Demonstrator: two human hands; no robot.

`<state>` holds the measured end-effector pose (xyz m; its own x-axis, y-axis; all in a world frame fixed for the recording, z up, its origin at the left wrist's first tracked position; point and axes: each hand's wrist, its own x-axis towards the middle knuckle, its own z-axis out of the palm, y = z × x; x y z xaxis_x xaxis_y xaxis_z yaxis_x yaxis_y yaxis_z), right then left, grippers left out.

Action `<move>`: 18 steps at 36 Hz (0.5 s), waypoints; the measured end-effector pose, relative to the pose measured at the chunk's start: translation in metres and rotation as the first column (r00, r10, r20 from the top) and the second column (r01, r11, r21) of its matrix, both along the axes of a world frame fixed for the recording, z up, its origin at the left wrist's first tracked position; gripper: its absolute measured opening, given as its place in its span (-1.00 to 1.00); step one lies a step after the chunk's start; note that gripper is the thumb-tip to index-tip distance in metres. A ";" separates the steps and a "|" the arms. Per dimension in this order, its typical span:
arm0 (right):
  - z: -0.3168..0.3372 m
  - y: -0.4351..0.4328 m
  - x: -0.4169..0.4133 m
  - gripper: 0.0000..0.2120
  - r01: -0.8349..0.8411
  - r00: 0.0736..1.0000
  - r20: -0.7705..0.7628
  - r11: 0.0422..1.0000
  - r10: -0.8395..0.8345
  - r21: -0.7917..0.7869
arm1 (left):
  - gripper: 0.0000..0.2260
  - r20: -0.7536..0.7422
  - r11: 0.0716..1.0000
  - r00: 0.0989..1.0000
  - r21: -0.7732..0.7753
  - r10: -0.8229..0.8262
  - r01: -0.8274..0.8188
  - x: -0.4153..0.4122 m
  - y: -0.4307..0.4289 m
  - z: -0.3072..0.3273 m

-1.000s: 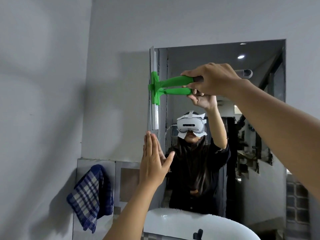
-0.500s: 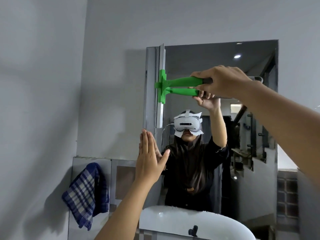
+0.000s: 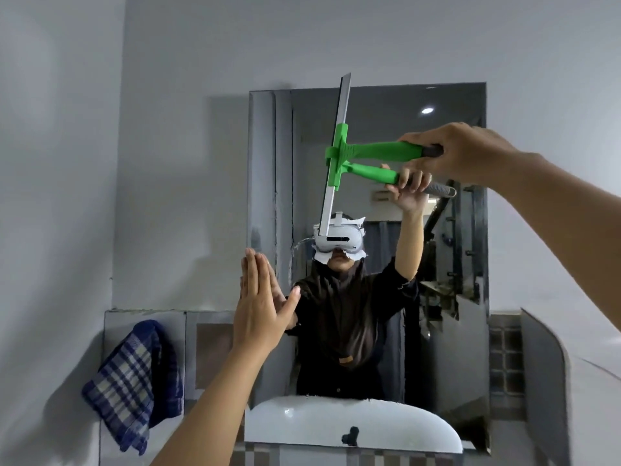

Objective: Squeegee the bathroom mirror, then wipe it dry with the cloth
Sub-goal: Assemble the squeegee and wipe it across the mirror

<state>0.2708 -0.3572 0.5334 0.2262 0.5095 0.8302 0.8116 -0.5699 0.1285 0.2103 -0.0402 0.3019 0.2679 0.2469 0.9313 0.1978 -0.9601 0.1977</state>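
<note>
- A blue-and-white checked cloth [image 3: 134, 381] is seen draped at the tiled ledge, left of and below the mirror, untouched; it is judged to be kept there for the drying step, not yet begun.
- The left hand [image 3: 260, 307] is held flat, fingers straight and together, nothing grasped, at the lower left edge of the rectangular frameless wall mirror [image 3: 470, 264], seemingly to steady it; actual contact with the glass cannot be confirmed.
- The green plastic squeegee with a long grey blade [image 3: 339, 156] is held upright against the upper middle of the glass, its top passing the mirror's upper edge, so a sideways stroke is judged under way.
- The right hand [image 3: 460, 153] is closed around the handle, whose end is hidden.
- Wetness on the glass is hard to make out.
</note>
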 end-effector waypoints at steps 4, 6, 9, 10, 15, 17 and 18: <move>-0.003 -0.016 0.005 -0.63 0.030 0.999 -0.042 0.999 -0.029 0.027 | -0.18 -0.012 1.000 1.000 -0.015 -0.003 0.003 0.001 0.000 0.000; -0.008 -0.024 0.008 -0.63 0.032 0.997 -0.069 0.997 -0.027 0.067 | -0.18 -0.014 1.000 1.000 -0.023 -0.010 0.010 0.000 -0.001 0.001; -0.017 -0.037 0.014 -0.66 0.027 0.997 -0.074 0.993 -0.018 0.117 | -0.18 -0.020 0.999 0.999 -0.036 -0.028 0.027 -0.003 -0.004 0.003; -0.020 -0.041 0.016 -0.65 0.033 0.997 -0.077 0.991 -0.023 0.131 | -0.17 -0.018 0.998 0.999 -0.041 -0.041 0.040 -0.003 -0.004 0.004; -0.034 -0.057 0.030 -0.69 0.058 0.994 -0.105 0.977 -0.037 0.206 | -0.18 -0.005 0.997 0.997 -0.021 -0.073 0.072 -0.002 0.000 0.003; -0.042 -0.061 0.036 -0.72 0.051 0.993 -0.119 0.969 -0.023 0.240 | -0.17 -0.021 0.998 0.998 -0.010 -0.061 0.061 -0.001 0.002 0.003; -0.047 -0.061 0.039 -0.73 0.045 0.992 -0.123 0.965 -0.013 0.257 | -0.17 -0.025 0.998 0.998 -0.014 -0.057 0.056 -0.001 0.001 0.004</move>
